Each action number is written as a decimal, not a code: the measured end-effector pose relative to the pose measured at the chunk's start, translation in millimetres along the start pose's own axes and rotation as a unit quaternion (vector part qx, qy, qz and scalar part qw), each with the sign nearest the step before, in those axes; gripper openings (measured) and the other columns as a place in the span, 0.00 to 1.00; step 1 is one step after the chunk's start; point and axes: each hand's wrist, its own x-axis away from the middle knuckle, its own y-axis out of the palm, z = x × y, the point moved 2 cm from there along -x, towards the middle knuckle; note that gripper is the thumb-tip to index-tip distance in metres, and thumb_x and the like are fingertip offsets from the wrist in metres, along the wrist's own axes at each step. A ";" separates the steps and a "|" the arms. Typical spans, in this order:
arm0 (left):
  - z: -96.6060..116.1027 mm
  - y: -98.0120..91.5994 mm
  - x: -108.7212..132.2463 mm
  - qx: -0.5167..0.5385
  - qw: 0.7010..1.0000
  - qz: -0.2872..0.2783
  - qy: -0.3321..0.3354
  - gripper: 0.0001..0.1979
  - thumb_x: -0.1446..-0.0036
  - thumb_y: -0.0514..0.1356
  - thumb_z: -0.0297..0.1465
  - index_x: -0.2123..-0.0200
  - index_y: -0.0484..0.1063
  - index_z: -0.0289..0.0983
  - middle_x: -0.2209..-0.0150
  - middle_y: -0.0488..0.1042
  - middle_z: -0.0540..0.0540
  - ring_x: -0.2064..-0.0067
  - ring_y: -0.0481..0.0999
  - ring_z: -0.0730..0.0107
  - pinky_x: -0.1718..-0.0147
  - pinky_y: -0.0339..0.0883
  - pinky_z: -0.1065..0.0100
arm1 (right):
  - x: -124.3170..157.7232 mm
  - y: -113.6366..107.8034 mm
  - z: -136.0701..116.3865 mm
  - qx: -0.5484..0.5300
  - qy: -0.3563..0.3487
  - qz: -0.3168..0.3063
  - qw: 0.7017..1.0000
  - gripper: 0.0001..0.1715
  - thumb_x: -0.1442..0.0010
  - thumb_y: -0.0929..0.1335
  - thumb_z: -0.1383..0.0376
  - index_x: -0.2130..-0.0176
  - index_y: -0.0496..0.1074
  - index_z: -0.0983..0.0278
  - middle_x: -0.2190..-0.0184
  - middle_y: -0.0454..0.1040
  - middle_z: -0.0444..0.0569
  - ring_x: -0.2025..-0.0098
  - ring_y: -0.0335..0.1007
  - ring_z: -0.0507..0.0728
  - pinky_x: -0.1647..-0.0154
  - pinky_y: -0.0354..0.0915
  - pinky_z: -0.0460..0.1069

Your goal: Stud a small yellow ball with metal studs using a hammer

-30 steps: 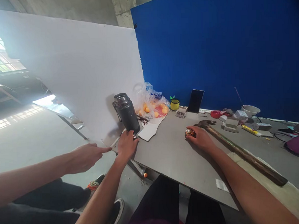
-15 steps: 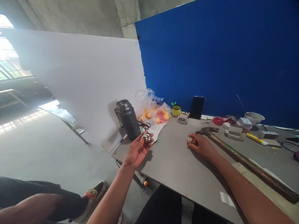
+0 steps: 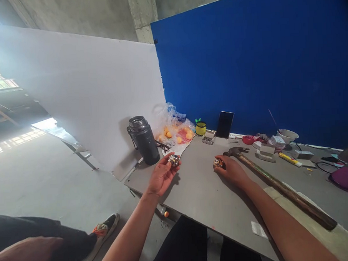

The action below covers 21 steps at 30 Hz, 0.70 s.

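My left hand (image 3: 162,178) is palm up, its fingers and thumb closed round a shiny metal ball (image 3: 173,160) above the table's near left part. A second shiny metal ball (image 3: 218,163) sits in the grip of my right hand (image 3: 230,169), low over the table, and part of it is covered by the fingers. Both balls have a bumpy, mirror-like look. A claw hammer (image 3: 283,189) with a worn wooden handle lies just right of my right hand. Behind my left hand stands a dark grey open thermos (image 3: 145,141).
On the grey table (image 3: 194,191) are a plastic bag of orange balls (image 3: 176,132), a yellow cup (image 3: 201,128), a small box (image 3: 208,138), a propped phone (image 3: 225,124), a yellow tube (image 3: 290,159) and a white bowl (image 3: 288,135). Another person's leg (image 3: 37,236) shows at left.
My left hand with its ball has moved slightly right, away from the thermos and towards my right hand. My right hand keeps its ball nearly in place. The view has turned a little right.
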 end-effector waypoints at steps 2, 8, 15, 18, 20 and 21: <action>-0.7 2.1 0.1 -0.008 1.000 -0.015 0.020 0.23 0.46 0.73 0.32 0.47 0.78 0.39 0.47 0.80 0.42 0.54 0.82 0.63 0.55 0.76 0.65 | 0.0 -0.4 -0.2 0.003 0.000 0.003 1.000 0.26 0.42 0.70 0.62 0.45 0.75 0.66 0.50 0.80 0.57 0.50 0.76 0.63 0.46 0.67 0.53; -2.7 3.9 0.8 -0.049 0.996 -0.022 0.072 0.22 0.48 0.74 0.32 0.49 0.79 0.40 0.47 0.79 0.42 0.54 0.81 0.63 0.55 0.74 0.65 | -0.3 -0.3 -0.2 0.004 -0.006 0.005 1.000 0.25 0.43 0.70 0.63 0.46 0.76 0.66 0.51 0.80 0.57 0.50 0.76 0.63 0.46 0.67 0.54; -8.2 1.0 0.3 -0.125 0.987 -0.003 0.098 0.23 0.48 0.73 0.33 0.48 0.79 0.41 0.47 0.78 0.43 0.54 0.79 0.67 0.53 0.73 0.65 | 0.1 1.1 1.8 -0.012 0.001 0.011 1.000 0.29 0.45 0.71 0.63 0.44 0.75 0.65 0.48 0.79 0.57 0.48 0.76 0.64 0.45 0.67 0.55; -9.4 -1.4 0.5 -0.162 0.980 0.021 0.111 0.24 0.50 0.73 0.31 0.48 0.78 0.40 0.49 0.79 0.43 0.54 0.78 0.68 0.51 0.72 0.65 | -0.4 2.2 3.7 -0.021 0.000 0.007 1.000 0.29 0.45 0.72 0.63 0.44 0.74 0.65 0.47 0.79 0.57 0.47 0.75 0.64 0.44 0.67 0.55; -8.7 -1.3 1.0 -0.187 0.974 0.039 0.121 0.28 0.53 0.73 0.30 0.47 0.76 0.39 0.49 0.79 0.43 0.53 0.78 0.67 0.50 0.72 0.65 | -0.7 2.7 4.3 -0.028 -0.001 0.007 1.000 0.29 0.44 0.71 0.63 0.43 0.74 0.65 0.46 0.78 0.58 0.46 0.75 0.64 0.43 0.67 0.56; -8.0 -0.8 1.3 -0.199 0.971 0.047 0.125 0.29 0.55 0.73 0.29 0.46 0.75 0.39 0.49 0.79 0.43 0.53 0.78 0.66 0.49 0.72 0.64 | -0.8 2.7 4.1 -0.030 0.000 0.009 1.000 0.29 0.44 0.71 0.64 0.43 0.74 0.65 0.45 0.78 0.58 0.46 0.75 0.65 0.43 0.67 0.56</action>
